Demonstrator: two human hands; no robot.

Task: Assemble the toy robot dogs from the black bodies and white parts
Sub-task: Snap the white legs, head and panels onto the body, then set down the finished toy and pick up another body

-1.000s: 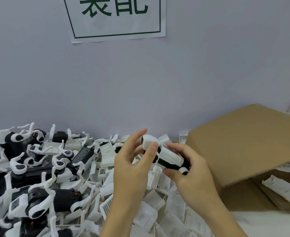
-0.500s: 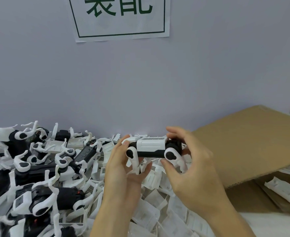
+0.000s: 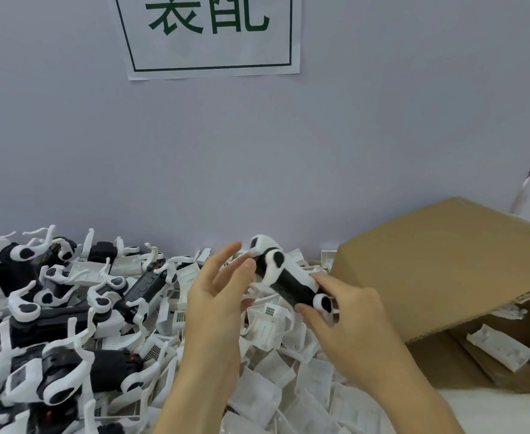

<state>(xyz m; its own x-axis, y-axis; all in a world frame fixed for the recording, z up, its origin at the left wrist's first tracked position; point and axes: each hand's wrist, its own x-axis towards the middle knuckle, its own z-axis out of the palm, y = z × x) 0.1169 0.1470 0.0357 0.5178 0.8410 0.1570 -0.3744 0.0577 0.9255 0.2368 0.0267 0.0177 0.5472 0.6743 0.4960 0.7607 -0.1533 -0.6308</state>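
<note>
Air above table open up to wall; nothing hangs there but paper sign, high up. Left blocked low by heap of assembled dogs, legs sticking up. Centre carpeted with loose white parts, no bare surface. Right closed off by cardboard box, tilted flap overhanging; gap beneath flap holds more white pieces. Bare white strip front right.

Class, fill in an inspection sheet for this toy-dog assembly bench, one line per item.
Surface: hidden under parts.
Job's things: toy dog held in the air; pile of dogs at left; loose white parts in the middle.
Clutter: cardboard box at right, white parts under its flap.
Hands: right hand grips the dog; left hand open, fingertips at its head.
Cables: nothing seen.
Surroundings: wall with paper sign.
</note>
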